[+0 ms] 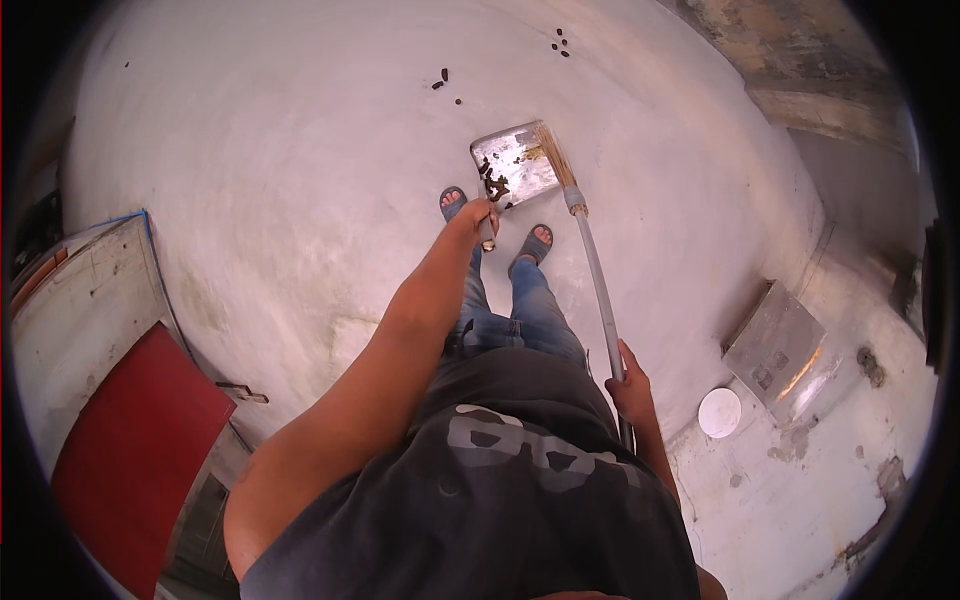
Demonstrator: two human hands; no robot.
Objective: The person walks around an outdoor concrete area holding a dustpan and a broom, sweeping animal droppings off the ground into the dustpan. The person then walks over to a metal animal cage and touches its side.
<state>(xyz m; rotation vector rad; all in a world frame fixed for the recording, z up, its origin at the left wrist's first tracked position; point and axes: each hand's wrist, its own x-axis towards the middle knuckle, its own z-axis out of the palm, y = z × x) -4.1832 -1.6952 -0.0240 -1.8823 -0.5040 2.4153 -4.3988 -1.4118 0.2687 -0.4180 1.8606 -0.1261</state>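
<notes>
My left hand (482,215) is closed round the short handle of a shiny metal dustpan (530,180), which is held just ahead of my feet. Several dark brown lumps (496,187) lie in the pan, mostly toward its left side, with some yellowish-brown smears near the far edge. In my right hand (630,388), low by my right hip, is the long grey handle of a broom (592,250). Its straw bristles rest against the right edge of the dustpan. Whether the pan touches the floor I cannot tell.
On the pale concrete floor (300,150), small dark lumps (442,78) lie beyond the pan, with several more (560,43) farther right. A grey box (775,345) and a white round lid-like disc (720,412) are at right. At left hangs a red panel (140,450).
</notes>
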